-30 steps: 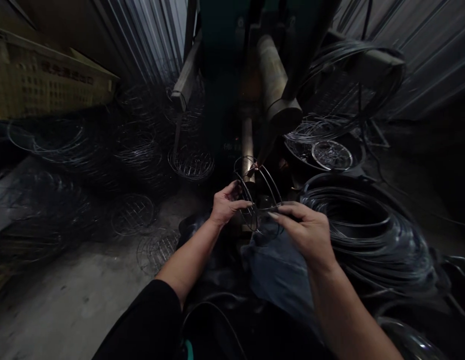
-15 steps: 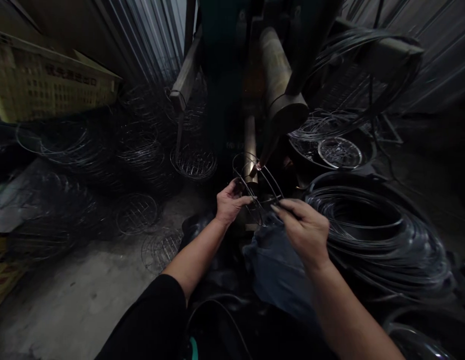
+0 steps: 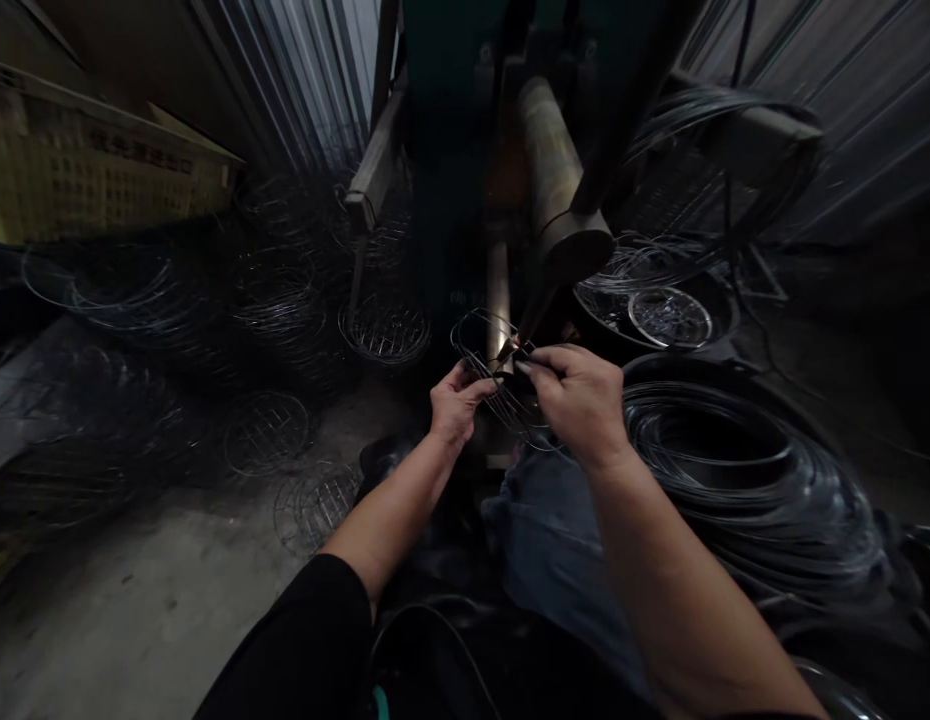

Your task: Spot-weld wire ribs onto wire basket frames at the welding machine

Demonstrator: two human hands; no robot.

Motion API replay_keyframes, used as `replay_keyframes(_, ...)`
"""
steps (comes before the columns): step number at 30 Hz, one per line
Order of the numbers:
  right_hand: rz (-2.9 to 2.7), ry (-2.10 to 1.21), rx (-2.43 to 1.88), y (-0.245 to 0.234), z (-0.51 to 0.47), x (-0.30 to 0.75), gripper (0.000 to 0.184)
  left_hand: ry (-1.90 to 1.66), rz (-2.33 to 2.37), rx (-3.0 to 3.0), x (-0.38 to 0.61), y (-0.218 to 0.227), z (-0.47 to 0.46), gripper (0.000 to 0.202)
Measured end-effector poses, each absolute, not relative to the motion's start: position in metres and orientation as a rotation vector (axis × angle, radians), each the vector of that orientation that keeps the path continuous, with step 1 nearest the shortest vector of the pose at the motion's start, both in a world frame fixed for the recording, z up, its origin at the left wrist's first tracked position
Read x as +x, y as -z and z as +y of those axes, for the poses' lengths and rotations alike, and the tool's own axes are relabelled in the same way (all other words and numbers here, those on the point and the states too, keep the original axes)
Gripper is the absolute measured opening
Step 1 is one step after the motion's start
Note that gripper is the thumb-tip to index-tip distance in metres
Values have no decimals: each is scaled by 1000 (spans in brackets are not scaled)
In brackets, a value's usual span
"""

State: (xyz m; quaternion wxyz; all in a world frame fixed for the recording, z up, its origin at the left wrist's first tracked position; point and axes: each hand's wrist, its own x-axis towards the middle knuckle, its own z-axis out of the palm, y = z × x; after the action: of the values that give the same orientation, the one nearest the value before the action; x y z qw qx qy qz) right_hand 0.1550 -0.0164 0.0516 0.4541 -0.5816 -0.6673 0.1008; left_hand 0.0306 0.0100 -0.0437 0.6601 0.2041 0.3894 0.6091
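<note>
Fingers [image 3: 476, 386] of the left hand [image 3: 456, 405] pinch the near rim of a round wire frame [image 3: 474, 338]. The right hand [image 3: 577, 400] grips the same frame from the other side, its fingertips closed on the wires just beside the pointed machine tip [image 3: 526, 328]. The frame is held in the air above a blue cloth [image 3: 555, 540] on the lap, right at that tip; whether they touch cannot be told. To the right lies a big wire coil [image 3: 735, 470]. On the floor [image 3: 135, 600] to the left lie flat wire grids [image 3: 266, 432], with stacked frames [image 3: 384, 332] beyond. Farther back, a cylinder [image 3: 551, 190] slopes down toward the tip, and a yellow crate [image 3: 97, 170] stands far left.
</note>
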Motion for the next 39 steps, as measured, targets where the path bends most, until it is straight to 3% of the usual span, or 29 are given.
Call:
replay_keyframes(9,-1601,-324,-1445,-52,-18,160,13,-1341,956,413,29,42,2,54)
replay_keyframes(18,-1193,-850,-1565,-7,-82,222,40,-1227,954,470,22,41,0,50)
replay_keyframes(25,-1014,-1542,-1256,-47,-50,205,38,-950,995,369,19,43,0,38)
replay_keyframes(32,-1016,-1538,-1270,-62,-23,190,47,-917,1135,314,14,37,8,30)
replay_keyframes(39,-1026,-1513,-1252,-60,-25,188,44,-864,1193,304,11,39,14,34)
